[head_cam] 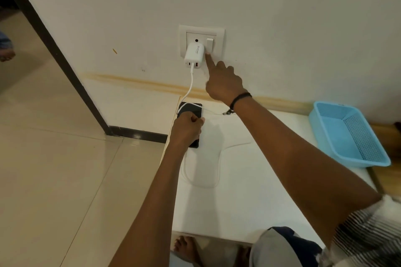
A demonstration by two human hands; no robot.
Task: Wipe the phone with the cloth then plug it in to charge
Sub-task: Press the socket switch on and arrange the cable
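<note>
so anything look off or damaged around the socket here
A yellow-brown streak runs along the wall below the socket plate, like a stain or scuff, and a small orange mark sits left of it. The charger sits straight; nothing looks spilled or broken.

Soft, even indoor light is falling across the wall (282,6), leaving faint shadows on the tabletop (249,180). A glint is showing on the dark skirting (138,135). Wide-angle bending is curving the door frame (43,34), and the striped sleeve (368,230) is blurring at lower right.
</note>
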